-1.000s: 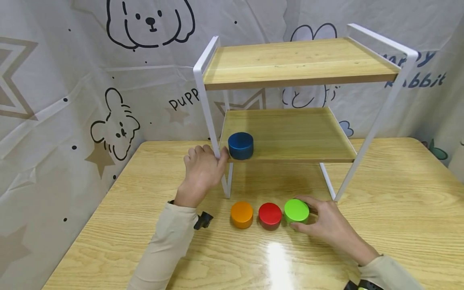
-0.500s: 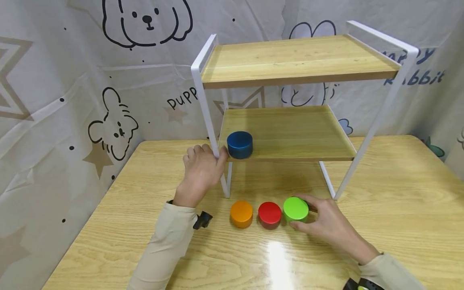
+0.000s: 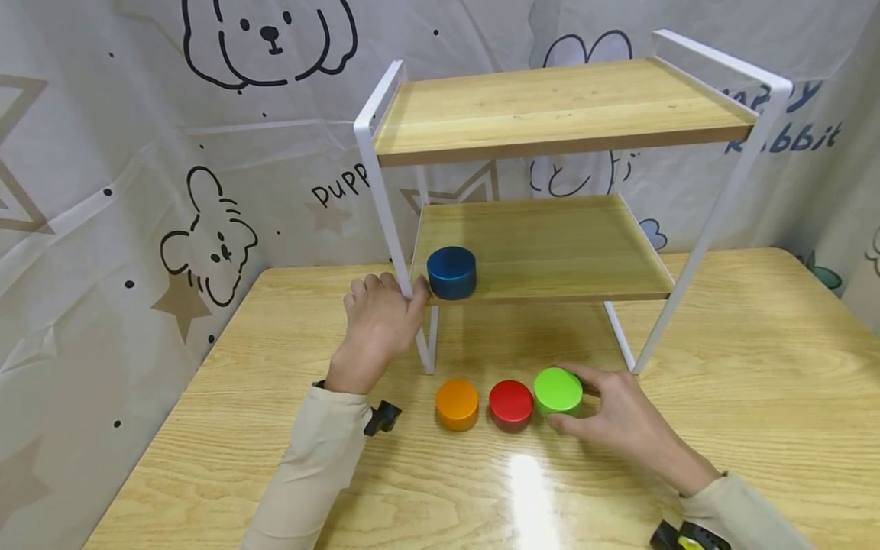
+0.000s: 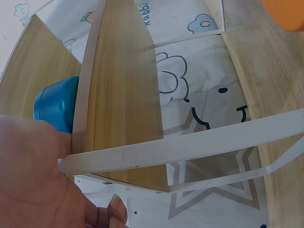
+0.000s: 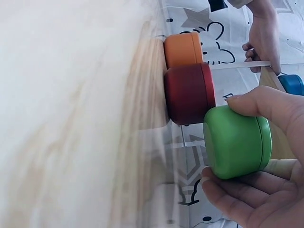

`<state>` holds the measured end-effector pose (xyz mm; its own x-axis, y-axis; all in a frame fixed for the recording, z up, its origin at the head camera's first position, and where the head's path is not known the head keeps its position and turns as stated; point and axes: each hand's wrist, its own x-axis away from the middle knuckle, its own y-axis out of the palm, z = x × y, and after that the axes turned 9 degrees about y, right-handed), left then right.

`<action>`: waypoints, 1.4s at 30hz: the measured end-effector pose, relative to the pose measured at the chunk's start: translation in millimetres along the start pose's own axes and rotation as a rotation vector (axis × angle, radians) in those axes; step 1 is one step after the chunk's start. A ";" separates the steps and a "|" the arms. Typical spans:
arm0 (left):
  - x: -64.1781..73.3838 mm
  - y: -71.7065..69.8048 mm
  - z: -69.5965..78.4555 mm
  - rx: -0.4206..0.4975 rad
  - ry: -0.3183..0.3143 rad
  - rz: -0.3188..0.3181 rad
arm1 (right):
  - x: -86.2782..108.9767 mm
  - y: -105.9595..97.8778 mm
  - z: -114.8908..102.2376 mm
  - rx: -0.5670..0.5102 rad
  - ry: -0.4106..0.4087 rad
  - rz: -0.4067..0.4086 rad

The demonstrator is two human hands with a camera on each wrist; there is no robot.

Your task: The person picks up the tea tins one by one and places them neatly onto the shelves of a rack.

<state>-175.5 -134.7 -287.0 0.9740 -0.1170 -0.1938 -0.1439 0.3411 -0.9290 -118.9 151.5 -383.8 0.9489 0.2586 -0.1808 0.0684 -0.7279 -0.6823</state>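
My right hand holds a small round green tin between thumb and fingers. In the right wrist view, the green tin is raised off the table beside the red tin. My left hand grips the left front post of a two-tier shelf rack, level with its lower board. Just by that thumb, a blue tin sits at the lower board's left front corner. On the table in front of the rack stand an orange tin and the red one, side by side.
The rack has white metal side frames and wooden boards, and stands on a wood-grain table. Behind hangs a pale curtain printed with cartoon animals. A black wrist device sits at the left cuff.
The green tin has risen slightly, away from the person, in my right hand. My left hand keeps its grip on the post. The head view has shifted a little.
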 end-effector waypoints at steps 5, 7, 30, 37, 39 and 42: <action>-0.8 -0.7 0.8 0.009 0.001 0.000 | -3.6 -4.3 -5.6 0.012 0.007 0.017; -0.9 -0.8 0.7 0.010 0.002 0.002 | -5.4 -5.8 -7.6 0.013 -0.002 0.026; -1.1 -0.6 0.1 0.007 -0.003 -0.023 | -23.0 -18.0 -41.5 0.015 -0.074 0.115; -2.0 -0.9 0.6 0.002 -0.005 -0.029 | -26.4 -20.3 -47.6 0.034 -0.081 0.134; -2.1 -0.8 0.5 0.002 -0.006 -0.028 | -27.7 -20.8 -49.2 0.033 -0.086 0.137; -2.2 -0.6 0.4 0.005 -0.010 -0.028 | -28.7 -21.4 -52.0 0.024 -0.090 0.138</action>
<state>-177.6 -134.3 -285.9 0.9794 -0.1174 -0.1644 -0.1154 0.3426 -0.9324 -131.6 126.5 -327.2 0.9175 0.2138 -0.3355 -0.0687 -0.7455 -0.6630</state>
